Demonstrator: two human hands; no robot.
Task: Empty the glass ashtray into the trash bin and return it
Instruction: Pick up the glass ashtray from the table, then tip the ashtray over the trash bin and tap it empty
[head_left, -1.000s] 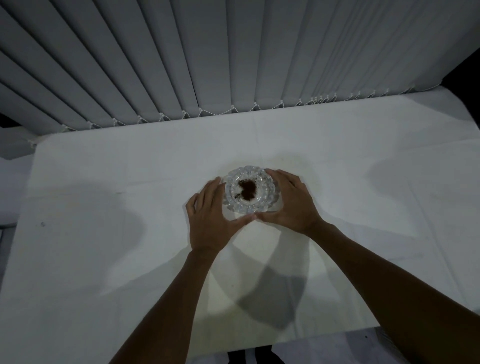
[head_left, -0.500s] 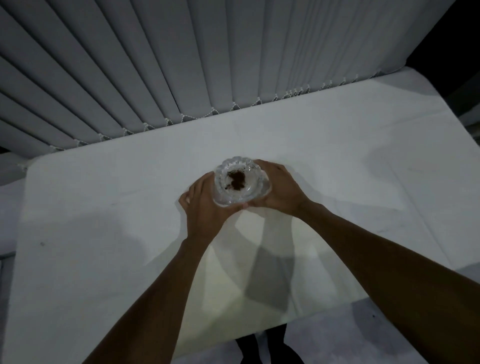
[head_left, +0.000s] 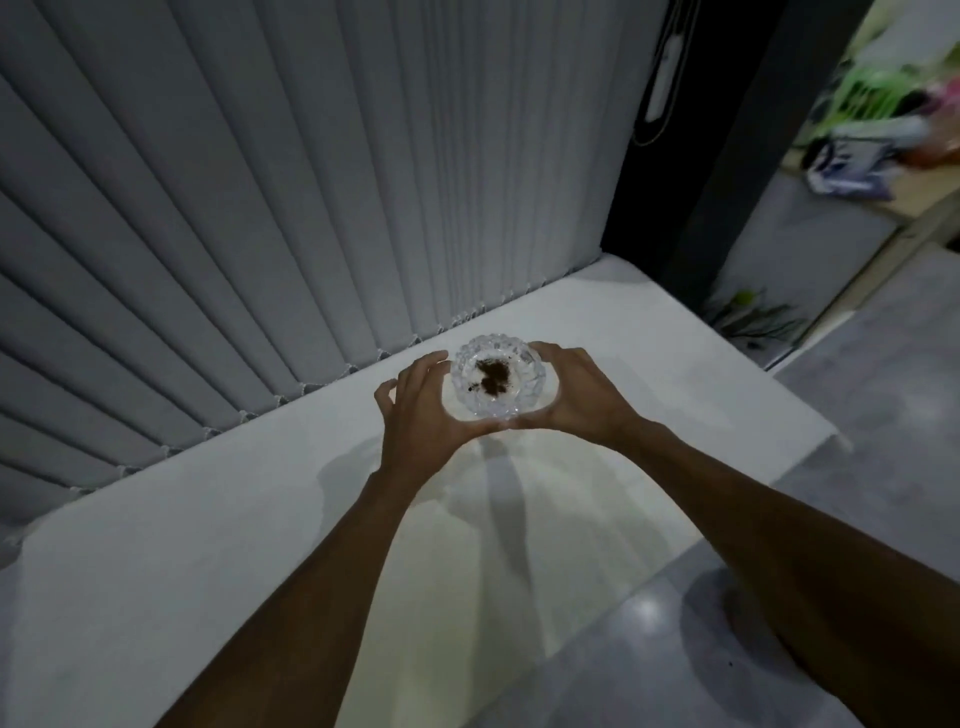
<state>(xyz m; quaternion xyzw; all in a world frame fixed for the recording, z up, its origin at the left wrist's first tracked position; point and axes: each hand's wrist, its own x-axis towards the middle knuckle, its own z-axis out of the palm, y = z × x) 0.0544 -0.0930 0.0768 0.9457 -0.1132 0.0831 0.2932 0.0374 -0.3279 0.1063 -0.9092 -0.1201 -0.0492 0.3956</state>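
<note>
The cut-glass ashtray (head_left: 497, 382) is round, clear and holds a dark clump of ash in its middle. It is held level above the white table (head_left: 208, 545), clear of the surface. My left hand (head_left: 423, 415) cups its left side and my right hand (head_left: 576, 395) cups its right side, thumbs meeting under its near edge. No trash bin is in view.
Grey vertical blinds (head_left: 311, 208) hang behind the table. To the right the table ends at a corner, with grey tiled floor (head_left: 857, 415) beyond. A dark doorframe (head_left: 727, 156) and a blurred shelf with coloured items (head_left: 883, 130) stand at the far right.
Both hands have lifted the ashtray off the table. The view has swung to the right, bringing the table's right end, the floor and the doorway into sight.
</note>
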